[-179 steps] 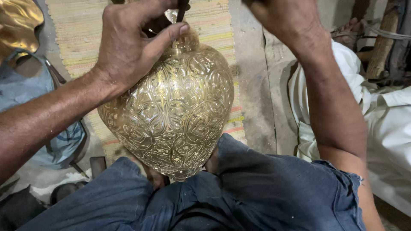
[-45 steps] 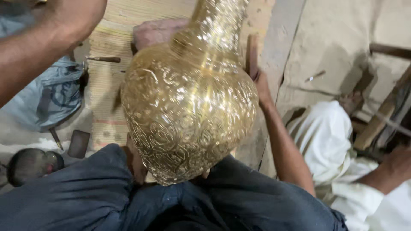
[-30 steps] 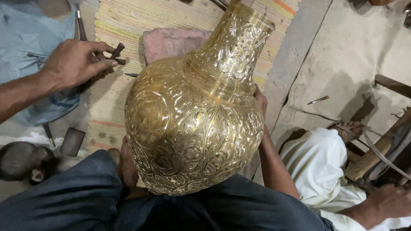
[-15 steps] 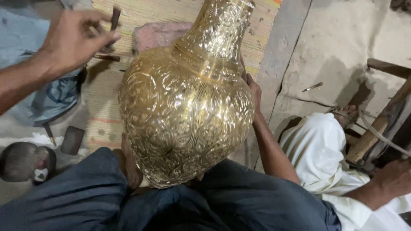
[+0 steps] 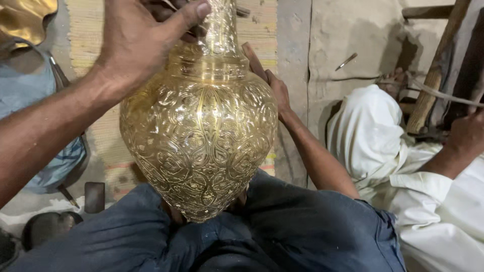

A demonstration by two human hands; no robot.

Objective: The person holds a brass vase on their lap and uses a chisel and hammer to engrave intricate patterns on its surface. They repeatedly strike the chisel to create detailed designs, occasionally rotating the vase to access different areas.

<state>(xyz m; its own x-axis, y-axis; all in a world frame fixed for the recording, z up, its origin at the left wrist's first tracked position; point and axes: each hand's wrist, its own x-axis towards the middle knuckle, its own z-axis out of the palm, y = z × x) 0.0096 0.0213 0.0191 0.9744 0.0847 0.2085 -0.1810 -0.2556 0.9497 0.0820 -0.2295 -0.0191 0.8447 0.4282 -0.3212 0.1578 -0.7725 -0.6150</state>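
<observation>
Woven mat [image 5: 257,30] under everything, blue cloth [image 5: 35,95] at left, a thin metal tool [image 5: 346,61] on the concrete floor [image 5: 348,30], a co-worker in white [image 5: 383,146] at right. Engraved brass vase [image 5: 199,131] stands on the lap btwn the knees and hides most of the right hand [image 5: 276,90], which lies open against its far shoulder. Left hand [image 5: 141,43] curls round the neck w/ thumb on top; half a sec ago it was lifted clear at the left.
</observation>
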